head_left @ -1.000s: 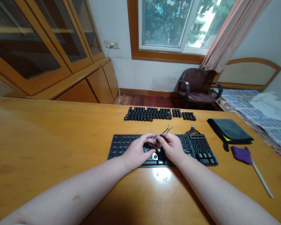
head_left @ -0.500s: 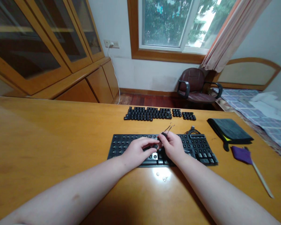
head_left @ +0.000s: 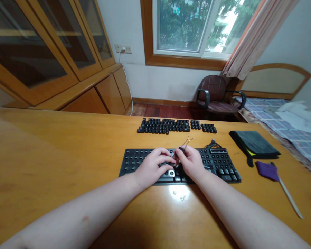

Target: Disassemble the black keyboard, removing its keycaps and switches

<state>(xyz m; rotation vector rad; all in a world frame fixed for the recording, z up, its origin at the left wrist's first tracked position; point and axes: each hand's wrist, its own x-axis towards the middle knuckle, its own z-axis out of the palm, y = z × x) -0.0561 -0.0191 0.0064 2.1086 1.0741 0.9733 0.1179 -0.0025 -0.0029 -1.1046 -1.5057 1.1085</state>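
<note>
A black keyboard (head_left: 131,166) lies flat in front of me, many of its key positions stripped of their caps. My right hand (head_left: 191,162) is closed on a keycap puller (head_left: 182,149), whose thin wire ends point up and away from me. Over the middle of the keyboard, my left hand (head_left: 154,164) has its fingers bent in beside the right fingertips. Something dark and small is between the left fingertips, too hidden to name. A few caps remain at the keyboard's lower right.
Removed keycaps (head_left: 158,126) stand in rows along the desk's far edge. A coiled cable (head_left: 214,145) lies behind the keyboard. To the right are a folded dark cloth (head_left: 257,143) and a purple-headed brush (head_left: 266,171). Small bits (head_left: 182,198) lie in front.
The left fingers have lifted and bent more, with the knuckles higher. The right hand and the keycap puller have hardly moved.
</note>
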